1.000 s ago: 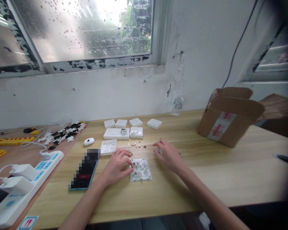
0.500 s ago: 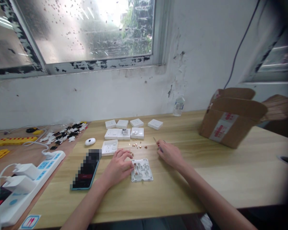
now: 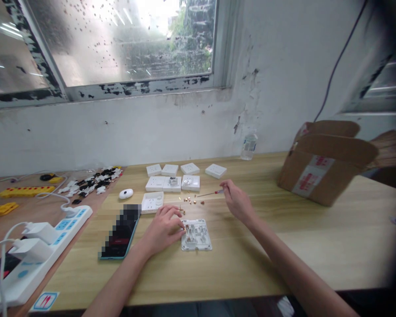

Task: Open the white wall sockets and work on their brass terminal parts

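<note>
Socket panel, one, against left hand, grip unclear; right hand round one screwdriver

A pale wood-grain worktop carries an open-backed socket panel, lying flat, with small brass parts scattered beyond it. White socket plates sit behind in rough rows. A smartphone and a white oval case lie leftward; a clear plastic bottle and an open cardboard box stand farther right.
</note>
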`<state>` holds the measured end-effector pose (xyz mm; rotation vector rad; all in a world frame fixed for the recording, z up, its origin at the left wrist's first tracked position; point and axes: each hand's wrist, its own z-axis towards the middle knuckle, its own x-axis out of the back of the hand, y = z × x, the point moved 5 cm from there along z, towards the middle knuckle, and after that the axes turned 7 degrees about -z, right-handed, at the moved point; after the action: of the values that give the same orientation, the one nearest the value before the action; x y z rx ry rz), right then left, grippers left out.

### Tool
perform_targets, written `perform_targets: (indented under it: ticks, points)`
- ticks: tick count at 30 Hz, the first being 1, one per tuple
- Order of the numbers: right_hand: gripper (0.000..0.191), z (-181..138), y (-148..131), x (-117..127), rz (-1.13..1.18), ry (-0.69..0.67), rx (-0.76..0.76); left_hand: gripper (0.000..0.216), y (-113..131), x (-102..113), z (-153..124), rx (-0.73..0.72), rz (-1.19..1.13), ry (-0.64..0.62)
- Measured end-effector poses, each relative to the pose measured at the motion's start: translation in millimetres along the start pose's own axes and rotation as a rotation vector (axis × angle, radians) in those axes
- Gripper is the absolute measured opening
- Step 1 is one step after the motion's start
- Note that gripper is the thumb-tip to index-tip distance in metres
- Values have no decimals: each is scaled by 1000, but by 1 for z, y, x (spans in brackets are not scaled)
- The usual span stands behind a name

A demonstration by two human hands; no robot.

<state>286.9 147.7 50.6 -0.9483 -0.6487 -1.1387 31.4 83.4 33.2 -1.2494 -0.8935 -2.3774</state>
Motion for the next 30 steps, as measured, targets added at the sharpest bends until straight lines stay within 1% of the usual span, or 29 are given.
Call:
perform_targets:
  ticks: [4, 9, 12, 15, 18, 22, 26, 30]
  points:
    - [28, 3, -4, -2, -11, 16, -1, 1, 2, 0, 0, -6, -5, -12]
    - [28, 11, -9, -10, -32, 3, 10, 2, 4, 2, 0, 0, -13, -18]
    - [28, 13, -11, -14, -38, -3, 15, 5, 4, 4, 0, 11, -14, -26]
    - [28, 13, -12, -15, -33, -5, 27, 8, 1, 7, 0, 23, -1, -7]
    - [27, 10, -15, -10, -20, -2, 41, 8, -5, 10, -2, 42, 48, 26]
    - [26, 1, -26, 4, 6, 5, 75, 10, -12, 13, -3, 89, 113, 75]
    - [25, -14, -49, 18, 66, 0, 134, 14, -15, 14, -2, 137, 107, 136]
    - [22, -30, -74, 26, 186, -18, 211, 22, -15, 13, -1, 166, 69, 176]
